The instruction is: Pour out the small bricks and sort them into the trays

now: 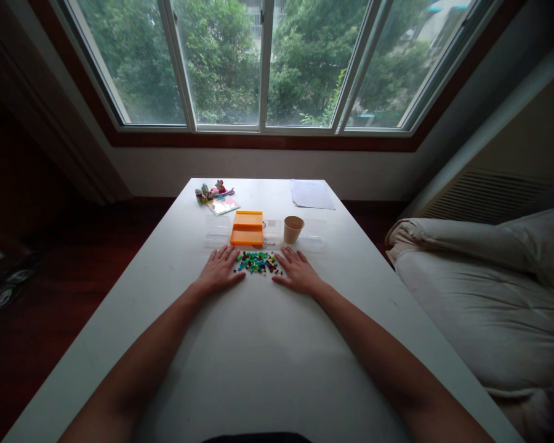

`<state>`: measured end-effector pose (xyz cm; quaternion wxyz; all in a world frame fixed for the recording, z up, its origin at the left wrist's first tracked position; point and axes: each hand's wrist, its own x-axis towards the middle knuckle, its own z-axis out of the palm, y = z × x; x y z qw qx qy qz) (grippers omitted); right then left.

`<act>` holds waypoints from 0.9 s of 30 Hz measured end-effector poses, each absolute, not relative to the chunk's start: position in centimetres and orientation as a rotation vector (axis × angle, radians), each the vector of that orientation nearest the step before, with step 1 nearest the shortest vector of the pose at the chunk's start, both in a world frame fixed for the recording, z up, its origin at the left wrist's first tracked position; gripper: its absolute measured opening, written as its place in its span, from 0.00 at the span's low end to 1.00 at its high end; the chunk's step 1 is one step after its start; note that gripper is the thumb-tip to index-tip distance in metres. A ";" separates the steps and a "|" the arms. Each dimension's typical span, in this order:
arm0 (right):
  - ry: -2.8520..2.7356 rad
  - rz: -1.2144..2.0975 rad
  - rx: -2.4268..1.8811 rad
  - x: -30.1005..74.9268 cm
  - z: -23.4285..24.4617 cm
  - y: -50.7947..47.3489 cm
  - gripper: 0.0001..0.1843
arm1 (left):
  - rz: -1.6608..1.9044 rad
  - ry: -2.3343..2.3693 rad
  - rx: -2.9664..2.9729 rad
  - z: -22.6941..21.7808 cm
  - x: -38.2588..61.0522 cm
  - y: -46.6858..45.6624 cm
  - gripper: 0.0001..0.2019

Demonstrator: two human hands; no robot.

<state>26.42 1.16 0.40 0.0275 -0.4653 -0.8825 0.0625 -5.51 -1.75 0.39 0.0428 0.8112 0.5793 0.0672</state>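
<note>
A small heap of tiny coloured building pieces (257, 263) lies on the white table (258, 357). My left hand (220, 269) rests flat on the table just left of the heap, fingers spread, holding nothing. My right hand (296, 269) lies flat just right of the heap, fingers apart and empty. Behind the heap stands an orange box (247, 228), and to its right a brown paper cup (293, 229). Clear plastic containers (216, 232) flank the orange box.
At the table's far left sit small built toy figures (211, 191) and a booklet (223, 205). A sheet of paper (311, 194) lies far right. A white cushioned sofa (484, 289) stands right of the table; a window (268, 61) is ahead.
</note>
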 end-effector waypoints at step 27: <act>-2.693 0.194 -1.424 26.6 0.5 1.1 0.45 | 0.219 1.762 2.477 0.9 -5.5 -1.8 0.39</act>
